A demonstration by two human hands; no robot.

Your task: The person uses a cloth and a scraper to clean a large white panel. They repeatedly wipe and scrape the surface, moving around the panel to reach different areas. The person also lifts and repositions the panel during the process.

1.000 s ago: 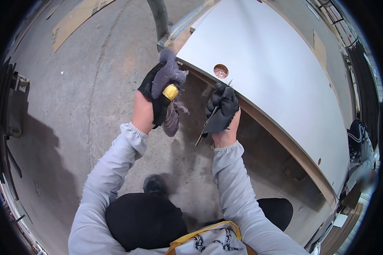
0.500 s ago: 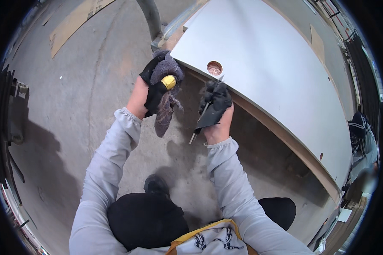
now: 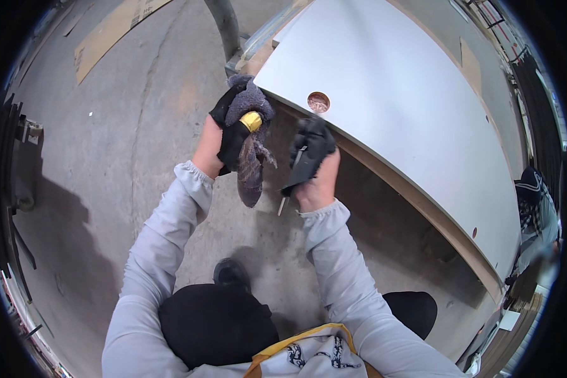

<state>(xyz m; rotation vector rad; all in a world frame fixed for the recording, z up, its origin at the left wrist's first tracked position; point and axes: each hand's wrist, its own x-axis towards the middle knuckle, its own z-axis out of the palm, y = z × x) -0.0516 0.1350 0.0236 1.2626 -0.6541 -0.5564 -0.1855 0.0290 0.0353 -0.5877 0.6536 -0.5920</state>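
With twelve at the top of the view, concrete floor (image 3: 107, 157) stretched away at nine o'clock, giving room on the outer side of the gloved left hand (image 3: 233, 135). That hand, toward eleven, had its fingers closed round a purple-grey cloth (image 3: 249, 102), whose tail hung toward six, with a small yellow piece (image 3: 251, 121) against it; all this was nearly as it stood half a second earlier. Floor showed between the hands. Toward one o'clock, the gloved right hand (image 3: 312, 152) gripped a thin metal tool (image 3: 300, 155) in curled fingers. It had shifted slightly left, and the tool's tip, earlier seen reaching over the white panel (image 3: 409, 126), could no longer be made out. The tool's long axis ran from about seven, its narrow end jutting below the hand, toward one. Just beside the knuckles the panel's near edge slanted from near twelve toward four; contact could not be told. A round hole (image 3: 319, 102) sat just inside that edge.
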